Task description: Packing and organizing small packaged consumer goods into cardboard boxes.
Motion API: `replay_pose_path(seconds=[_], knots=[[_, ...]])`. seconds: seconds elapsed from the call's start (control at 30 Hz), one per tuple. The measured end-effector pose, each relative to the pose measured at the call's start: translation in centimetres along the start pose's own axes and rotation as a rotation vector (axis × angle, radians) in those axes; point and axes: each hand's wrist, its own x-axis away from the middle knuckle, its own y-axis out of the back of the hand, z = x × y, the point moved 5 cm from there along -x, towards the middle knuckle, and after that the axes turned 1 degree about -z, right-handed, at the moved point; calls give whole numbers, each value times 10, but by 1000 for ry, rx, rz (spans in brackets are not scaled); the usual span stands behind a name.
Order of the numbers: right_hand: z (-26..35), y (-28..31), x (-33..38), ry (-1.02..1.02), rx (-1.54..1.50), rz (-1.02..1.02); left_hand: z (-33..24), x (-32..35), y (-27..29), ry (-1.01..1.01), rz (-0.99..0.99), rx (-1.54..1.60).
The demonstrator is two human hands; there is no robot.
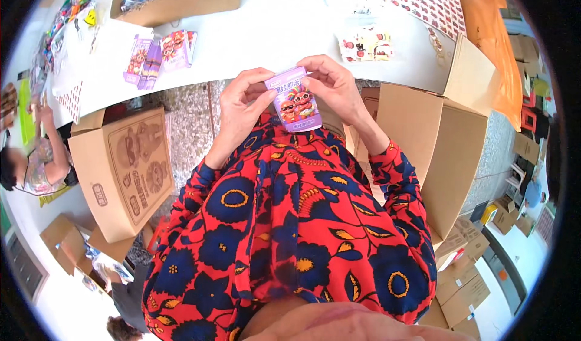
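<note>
Between my two hands, in front of my chest at the table's near edge, is a small purple carton with cartoon figures on its front. My left hand pinches its upper left side with thumb and fingers. At its upper right corner, my right hand grips the top edge, the thumb on the front face. The carton stands roughly upright, tilted a little. Whether its top flap is tucked in cannot be made out under the fingers.
On the white table lie flat purple cartons at left and patterned packets at right. A cardboard box of packets stands at the back. Large cartons flank me, one open at right. Other people work at far left.
</note>
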Motion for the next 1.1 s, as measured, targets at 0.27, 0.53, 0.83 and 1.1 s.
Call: replay_pose_path(seconds=[0.27,0.53,0.83,1.1], knots=[[-6,-5,4,-34,-83,75,2,-5,0,-25,50,21],[-5,-3,-5,-98,-77,92,-3,-8,0,-16,89,-87],[-19,18,-20,-266,-296,-1,-47,-28,-14,-425,403,-785],[-1,-1,-12,-340,-63,-26,-31,-38,-23,-373,380,-330]])
